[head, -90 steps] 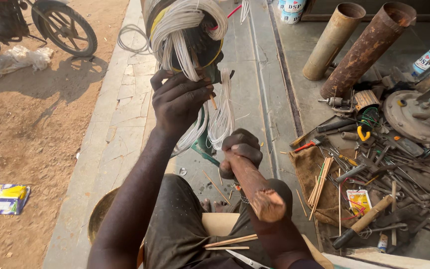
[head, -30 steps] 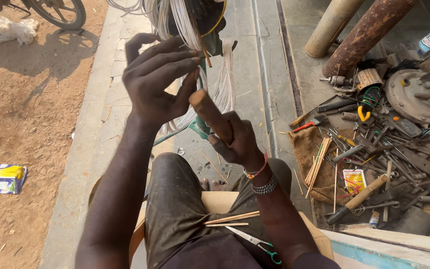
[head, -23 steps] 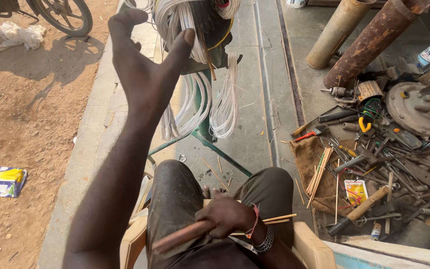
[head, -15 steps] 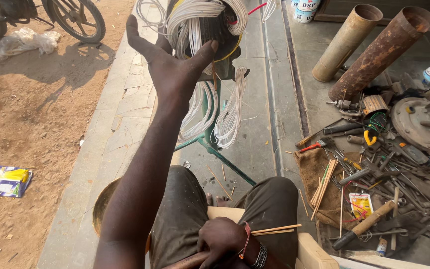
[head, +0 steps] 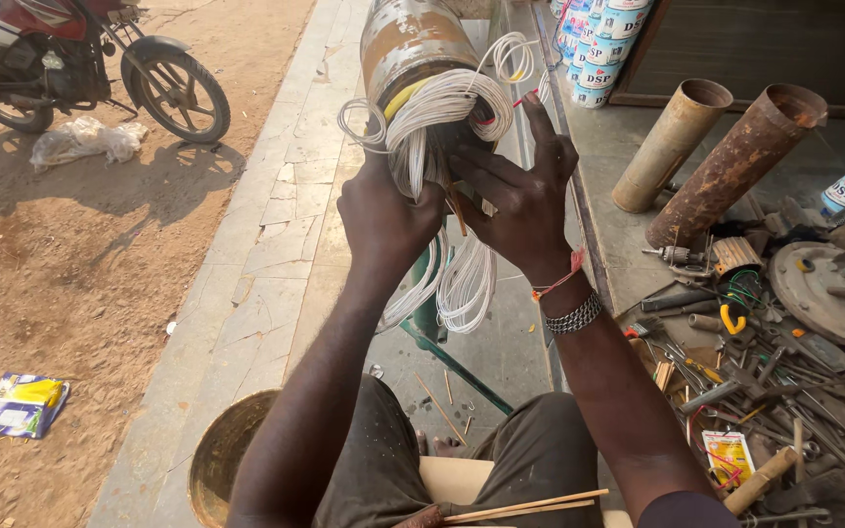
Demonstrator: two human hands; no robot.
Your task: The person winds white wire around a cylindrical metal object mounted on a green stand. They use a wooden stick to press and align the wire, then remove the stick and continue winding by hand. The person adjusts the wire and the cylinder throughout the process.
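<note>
While both hands press on the white wire coils [head: 442, 117] bulging from the upright metal cylinder [head: 408, 39], the left hand [head: 383, 210] cups them, the right hand [head: 520, 196] spreads flat. White-and-blue cans [head: 599, 49] stand behind; a yellow-blue packet [head: 20, 403] lies on dirt.

White wire coils [head: 447, 127] wrap a rusty grey cylinder [head: 411, 39] with a yellow band. At upper left, a red motorcycle [head: 61, 59]; at right, two rust-brown pipes [head: 735, 161].
</note>
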